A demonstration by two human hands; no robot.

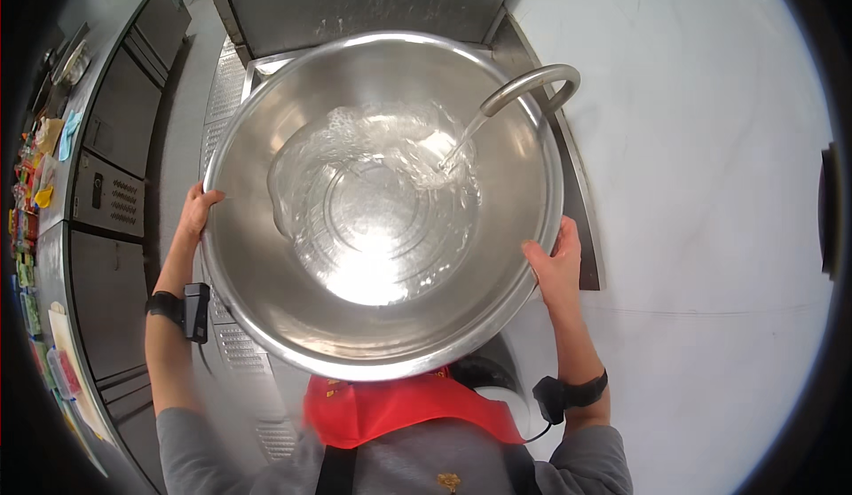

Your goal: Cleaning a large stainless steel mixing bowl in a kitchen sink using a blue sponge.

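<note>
A large round stainless steel basin (266,300) fills the middle of the head view. Water (390,202) swirls in its bottom, fed by a stream from a curved metal faucet (532,78) over the far right of the rim. My left hand (199,208) grips the basin's left rim, thumb on top. On the right rim my right hand (557,263) has the same kind of hold, thumb over the edge. The other fingers of both hands are mostly hidden behind the basin's outer wall.
At left runs a steel counter (98,78) with cabinets, packages and a metal bowl on it. Perforated drain grates (240,349) line the floor beside the basin. A steel panel (364,3) stands behind it, and a white wall (692,184) rises at right.
</note>
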